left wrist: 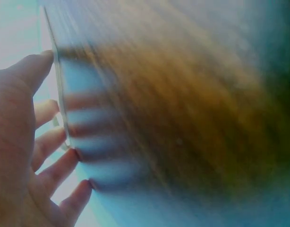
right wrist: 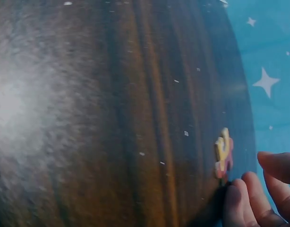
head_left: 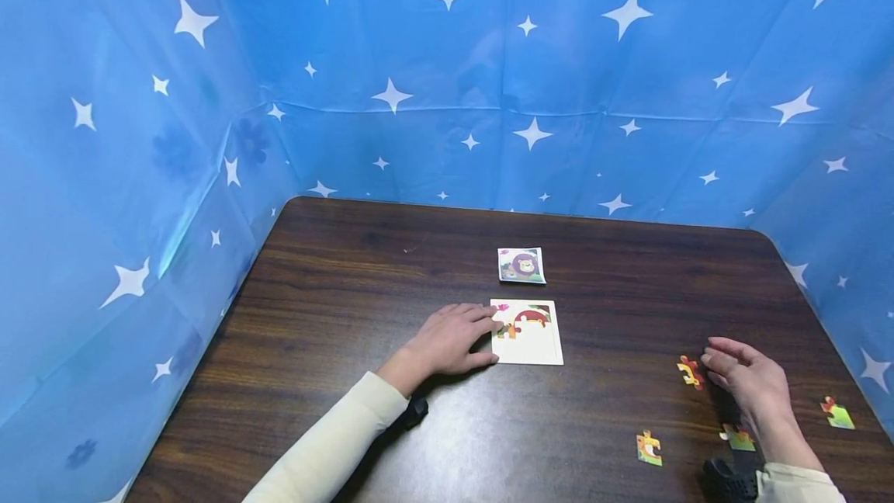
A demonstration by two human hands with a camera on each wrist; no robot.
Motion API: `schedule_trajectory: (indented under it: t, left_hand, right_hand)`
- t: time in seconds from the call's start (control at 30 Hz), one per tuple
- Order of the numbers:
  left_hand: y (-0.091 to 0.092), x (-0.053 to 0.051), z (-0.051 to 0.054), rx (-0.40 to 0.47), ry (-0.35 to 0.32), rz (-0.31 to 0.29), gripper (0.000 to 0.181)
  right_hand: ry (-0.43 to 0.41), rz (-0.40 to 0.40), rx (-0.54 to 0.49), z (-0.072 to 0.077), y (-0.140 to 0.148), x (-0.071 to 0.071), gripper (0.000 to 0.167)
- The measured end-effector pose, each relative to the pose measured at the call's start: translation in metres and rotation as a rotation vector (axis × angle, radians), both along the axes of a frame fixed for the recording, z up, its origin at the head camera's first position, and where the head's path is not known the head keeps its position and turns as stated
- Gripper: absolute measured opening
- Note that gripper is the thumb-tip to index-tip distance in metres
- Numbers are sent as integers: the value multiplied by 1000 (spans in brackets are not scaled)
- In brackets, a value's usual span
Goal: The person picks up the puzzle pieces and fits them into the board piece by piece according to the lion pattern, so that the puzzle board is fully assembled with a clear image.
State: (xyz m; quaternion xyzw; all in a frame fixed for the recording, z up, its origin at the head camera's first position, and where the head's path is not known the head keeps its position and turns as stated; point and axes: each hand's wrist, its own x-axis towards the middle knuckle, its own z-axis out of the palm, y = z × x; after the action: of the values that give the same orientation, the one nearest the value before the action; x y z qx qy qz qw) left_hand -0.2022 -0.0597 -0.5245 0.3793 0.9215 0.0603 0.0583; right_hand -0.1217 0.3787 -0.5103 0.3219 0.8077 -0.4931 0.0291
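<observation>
My left hand (head_left: pixel 454 338) rests at the left edge of a white puzzle board (head_left: pixel 534 352), fingers spread and fingertips on its border; the left wrist view also shows this hand (left wrist: pixel 46 137) along the board's edge. Joined pieces lie in the board's upper part. My right hand (head_left: pixel 754 386) hovers just right of a red and yellow piece (head_left: pixel 691 372), fingers loosely bent, with nothing visible in them. In the right wrist view the piece (right wrist: pixel 224 153) lies beyond the fingertips of that hand (right wrist: pixel 263 194); whether they touch is unclear.
A lion picture card (head_left: pixel 521 265) lies behind the board. On the brown table (head_left: pixel 335 278) are an orange piece (head_left: pixel 649 448), a green piece (head_left: pixel 739 438) beside my right wrist, and a red and green piece (head_left: pixel 837 414) near the right edge. Blue starred cloth surrounds the table.
</observation>
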Motion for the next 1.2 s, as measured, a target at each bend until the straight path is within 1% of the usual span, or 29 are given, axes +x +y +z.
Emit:
schedule_trajectory:
  t: [0.1, 0.23, 0.37, 0.47, 0.6, 0.73, 0.87, 0.97, 1.2]
  left_hand:
    - [0, 0, 0, -2, -9, 0, 57]
    - [0, 0, 1, 1, -20, 4, 56]
    - [1, 0, 1, 6, -24, 5, 56]
    - [1, 1, 0, 6, -25, 7, 56]
    - [1, 1, 0, 3, -22, 10, 56]
    - [1, 1, -1, 5, -27, 15, 56]
    - [2, 1, -1, 3, -32, 19, 56]
    - [2, 1, -1, 4, -31, 22, 56]
    - [1, 1, -2, 24, -26, 23, 56]
  right_hand:
    - [4, 10, 87, -4, -5, -1, 52]
    - [49, 33, 199, -9, -12, 0, 47]
    - [86, 89, 370, -14, -19, 5, 40]
    - [101, 116, 476, -17, -23, 8, 36]
    - [134, 127, 524, -20, -28, 11, 32]
    - [161, 140, 562, -20, -33, 13, 35]
    - [147, 141, 589, -18, -37, 14, 40]
    - [141, 141, 605, -17, -39, 13, 39]
    - [139, 170, 628, -14, -39, 13, 37]
